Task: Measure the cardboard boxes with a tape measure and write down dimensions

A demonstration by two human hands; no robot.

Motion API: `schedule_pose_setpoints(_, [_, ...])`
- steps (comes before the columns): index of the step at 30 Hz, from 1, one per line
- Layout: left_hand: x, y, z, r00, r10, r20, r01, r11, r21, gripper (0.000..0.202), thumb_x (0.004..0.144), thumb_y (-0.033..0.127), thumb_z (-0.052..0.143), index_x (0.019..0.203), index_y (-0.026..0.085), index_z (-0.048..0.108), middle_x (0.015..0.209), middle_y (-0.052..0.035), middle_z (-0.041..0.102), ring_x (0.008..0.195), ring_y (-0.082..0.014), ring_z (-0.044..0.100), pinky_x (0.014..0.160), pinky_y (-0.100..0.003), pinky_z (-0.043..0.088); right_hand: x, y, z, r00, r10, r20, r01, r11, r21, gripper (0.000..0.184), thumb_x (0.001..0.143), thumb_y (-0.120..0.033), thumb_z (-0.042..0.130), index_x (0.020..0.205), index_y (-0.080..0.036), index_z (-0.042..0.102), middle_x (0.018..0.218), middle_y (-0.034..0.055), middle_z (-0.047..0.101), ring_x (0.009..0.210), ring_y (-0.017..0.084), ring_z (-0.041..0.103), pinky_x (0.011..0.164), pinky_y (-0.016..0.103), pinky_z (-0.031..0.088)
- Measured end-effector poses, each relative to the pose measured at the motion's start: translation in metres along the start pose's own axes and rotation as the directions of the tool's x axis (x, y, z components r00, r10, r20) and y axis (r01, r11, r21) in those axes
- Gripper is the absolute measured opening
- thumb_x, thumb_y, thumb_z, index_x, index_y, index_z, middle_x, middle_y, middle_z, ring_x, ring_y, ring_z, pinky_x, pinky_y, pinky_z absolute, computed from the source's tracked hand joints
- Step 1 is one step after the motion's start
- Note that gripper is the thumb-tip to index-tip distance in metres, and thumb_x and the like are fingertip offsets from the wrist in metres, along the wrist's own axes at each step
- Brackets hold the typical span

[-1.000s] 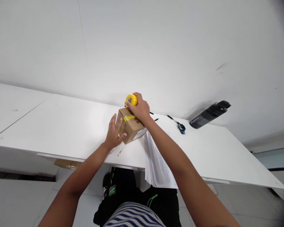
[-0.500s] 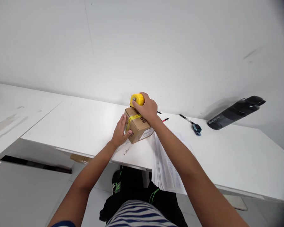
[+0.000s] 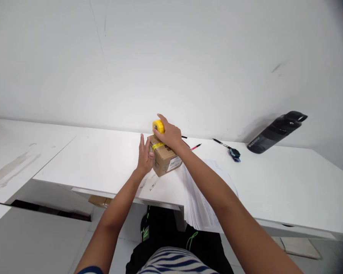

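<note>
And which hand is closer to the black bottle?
Right. The right hand holds the yellow tape measure by the box, well left of the black bottle; the left hand is farther left, beside the box.

Single view, head-worn. Faces forward and steeply down, past the striped shirt (image 3: pixel 174 260) at bottom edge. Left hand (image 3: pixel 145 158) and right hand (image 3: pixel 170 137) near centre, at arm's reach. Table (image 3: pixel 274 182) crosses mid-frame; wall (image 3: pixel 171 68) fills top; floor (image 3: pixel 128 224) shows below. Wide coverage, upper-right corner dark.
</note>
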State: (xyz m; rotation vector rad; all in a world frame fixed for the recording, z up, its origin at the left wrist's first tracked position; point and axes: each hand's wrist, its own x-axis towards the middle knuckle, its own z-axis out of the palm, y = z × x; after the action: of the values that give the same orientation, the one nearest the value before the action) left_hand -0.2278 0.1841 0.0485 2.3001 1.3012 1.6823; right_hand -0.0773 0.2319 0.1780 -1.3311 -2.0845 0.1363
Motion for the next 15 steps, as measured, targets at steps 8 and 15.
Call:
schedule_pose_setpoints(8, [0.021, -0.006, 0.007, 0.979, 0.060, -0.196, -0.050, 0.997, 0.054, 0.053, 0.099, 0.053, 0.024, 0.120, 0.017, 0.056, 0.134, -0.0155, 0.054, 0.124, -0.0239, 0.053, 0.098, -0.042, 0.047, -0.016, -0.008, -0.012, 0.995, -0.068, 0.075, 0.078, 0.988, -0.130, 0.046, 0.092, -0.045, 0.043, 0.134, -0.026, 0.046, 0.096, 0.0052, 0.072, 0.078, 0.024, 0.064, 0.062, 0.029, 0.039])
schedule_pose_setpoints(15, [0.019, -0.005, 0.014, 0.976, 0.058, -0.208, -0.043, 0.996, 0.073, 0.057, 0.098, 0.056, 0.022, 0.120, 0.017, 0.057, 0.134, -0.0148, 0.056, 0.123, -0.0238, 0.054, 0.095, -0.040, 0.047, -0.042, -0.007, -0.033, 0.996, -0.054, 0.075, 0.070, 0.972, -0.223, 0.044, 0.090, -0.045, 0.045, 0.130, -0.028, 0.049, 0.090, 0.0030, 0.072, 0.072, 0.022, 0.063, 0.056, 0.027, 0.033])
